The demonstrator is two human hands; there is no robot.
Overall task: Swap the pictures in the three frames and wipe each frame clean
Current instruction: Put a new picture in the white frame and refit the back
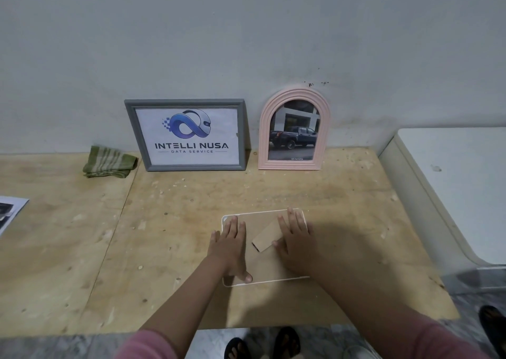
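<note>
A white frame (262,213) lies face down on the plywood table, its brown backing board and folded stand (267,238) facing up. My left hand (231,245) rests flat on the left part of the backing with straight fingers. Flat on the right part lies my right hand (294,239), beside the stand. A grey frame (186,135) with a logo print leans on the wall. To its right stands a pink arched frame (294,130) showing a dark pickup truck. A folded green striped cloth (109,163) lies left of the grey frame.
A printed picture (9,213) pokes in at the table's left edge. A white appliance (451,189) stands close to the table's right side. The table's front edge (246,327) runs just above my sandalled feet on the tiled floor.
</note>
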